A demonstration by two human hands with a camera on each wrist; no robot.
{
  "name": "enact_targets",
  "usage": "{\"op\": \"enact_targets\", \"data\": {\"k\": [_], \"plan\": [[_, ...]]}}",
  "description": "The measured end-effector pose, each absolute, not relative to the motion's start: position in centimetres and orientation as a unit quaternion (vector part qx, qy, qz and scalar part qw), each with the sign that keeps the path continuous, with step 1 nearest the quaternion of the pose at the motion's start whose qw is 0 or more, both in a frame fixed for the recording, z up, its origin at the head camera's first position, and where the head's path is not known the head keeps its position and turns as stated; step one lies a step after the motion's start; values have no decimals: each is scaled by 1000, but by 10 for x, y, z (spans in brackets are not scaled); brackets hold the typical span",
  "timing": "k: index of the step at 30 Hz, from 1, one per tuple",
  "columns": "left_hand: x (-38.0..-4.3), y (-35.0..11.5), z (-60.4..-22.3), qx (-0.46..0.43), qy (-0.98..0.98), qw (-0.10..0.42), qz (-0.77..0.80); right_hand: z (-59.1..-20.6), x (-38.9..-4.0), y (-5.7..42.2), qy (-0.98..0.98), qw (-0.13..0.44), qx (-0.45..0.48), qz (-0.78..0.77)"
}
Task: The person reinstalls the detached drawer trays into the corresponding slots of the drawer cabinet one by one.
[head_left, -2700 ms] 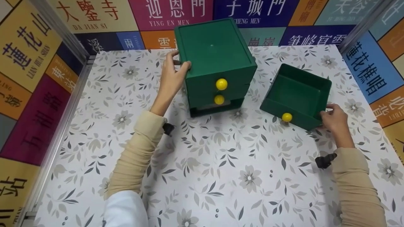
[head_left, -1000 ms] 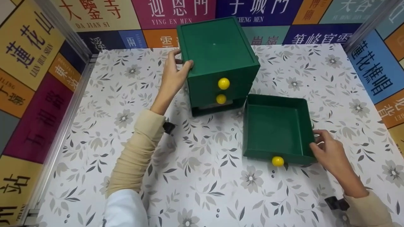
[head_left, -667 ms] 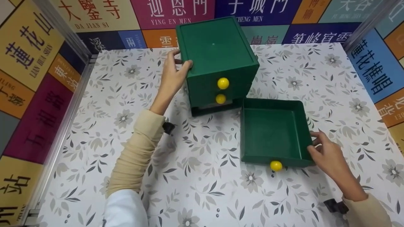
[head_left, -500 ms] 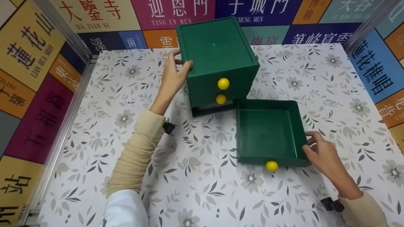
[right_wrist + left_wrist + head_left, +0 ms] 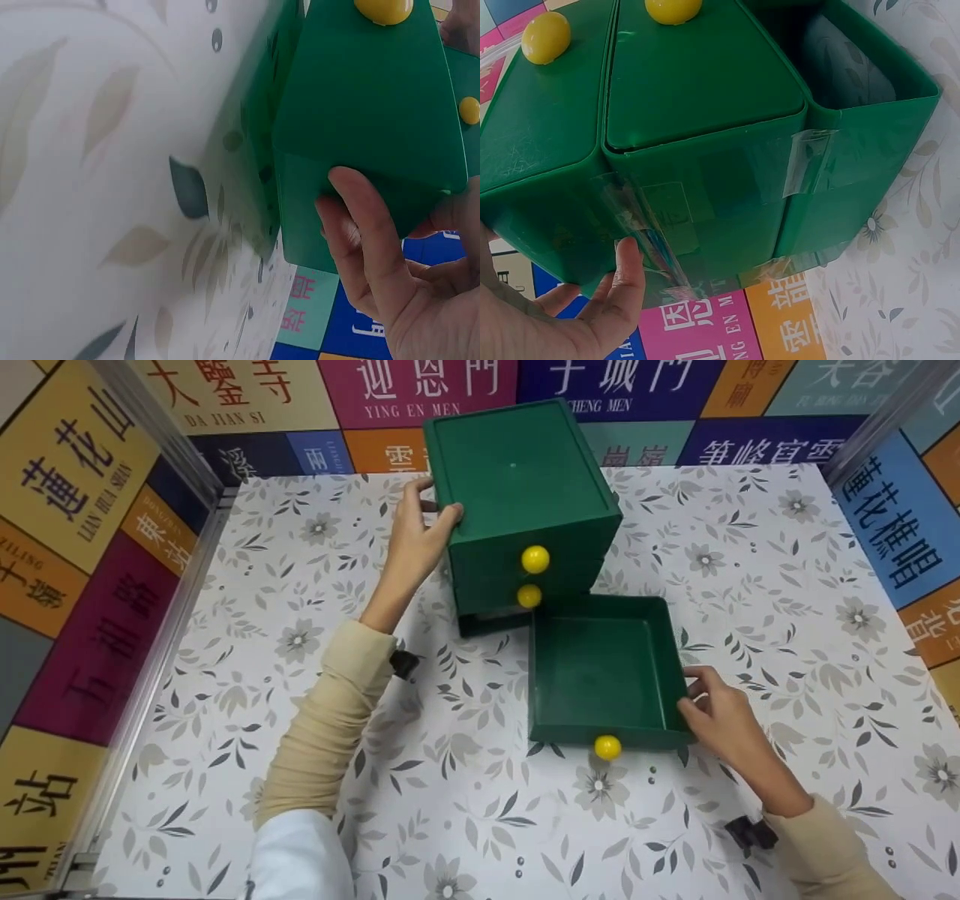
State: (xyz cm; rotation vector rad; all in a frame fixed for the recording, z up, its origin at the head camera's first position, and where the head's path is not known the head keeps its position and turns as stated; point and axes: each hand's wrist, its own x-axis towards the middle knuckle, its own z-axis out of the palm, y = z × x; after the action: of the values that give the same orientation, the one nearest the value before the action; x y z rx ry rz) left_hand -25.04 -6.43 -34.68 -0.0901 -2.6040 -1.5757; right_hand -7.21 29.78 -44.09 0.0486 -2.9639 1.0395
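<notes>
A green drawer cabinet (image 5: 517,472) stands at the back centre, two yellow-knobbed drawers closed above an open bottom slot (image 5: 847,56). My left hand (image 5: 416,536) holds it at the upper left side; in the left wrist view, bent fingertips (image 5: 630,259) touch the side wall. In front, slightly right of the slot, an empty green drawer (image 5: 600,675) has its yellow knob (image 5: 608,748) facing me. Its back edge overlaps the slot's right part in the head view. My right hand (image 5: 720,716) grips its right wall near the front corner; the right wrist view shows fingers against that wall.
The table (image 5: 450,810) has a white cover with grey leaves and flowers. Colourful panels (image 5: 262,397) with Chinese lettering enclose the back and sides. Clear tape (image 5: 810,161) is stuck across the cabinet's side. Small black cameras (image 5: 752,832) sit at both wrists.
The drawer has come from the right, turned straighter toward the cabinet, and slid left in front of the slot, my right hand moving with it. My left hand has kept its place.
</notes>
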Motion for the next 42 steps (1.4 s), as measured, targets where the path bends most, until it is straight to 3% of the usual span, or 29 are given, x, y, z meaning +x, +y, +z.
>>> {"op": "enact_targets", "data": {"k": [24, 42], "plan": [[-251, -64, -347, -27, -848, 45, -528, -453, -89, 244, -931, -30, 54, 359], [-250, -65, -347, -29, -847, 46, -528, -457, -107, 241, -926, -40, 64, 370]]}}
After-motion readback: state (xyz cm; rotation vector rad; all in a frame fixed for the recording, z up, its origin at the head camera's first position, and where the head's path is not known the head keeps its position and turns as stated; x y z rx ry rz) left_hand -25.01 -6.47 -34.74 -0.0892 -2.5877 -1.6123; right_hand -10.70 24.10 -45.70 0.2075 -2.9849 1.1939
